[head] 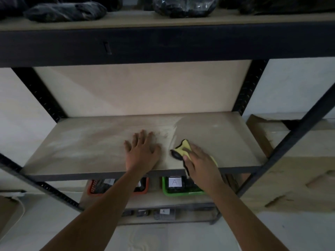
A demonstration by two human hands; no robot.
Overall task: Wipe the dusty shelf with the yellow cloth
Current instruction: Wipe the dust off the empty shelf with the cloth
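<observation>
The dusty shelf (87,142) is a tan board in a black metal rack, pale with dust on its left half and darker and cleaner on its right. My left hand (142,151) lies flat on the board near the middle, fingers spread, holding nothing. Just to its right, my right hand (198,160) presses the yellow cloth (184,147) with black edging onto the board near the front edge. A line of pushed dust runs between the two hands.
A higher shelf holds dark plastic-wrapped bundles (65,11). Below, an orange basket (94,187) and a green basket (181,189) with a label "A" sit on a lower shelf. A cardboard box (299,174) stands to the right of the rack's black upright (290,138).
</observation>
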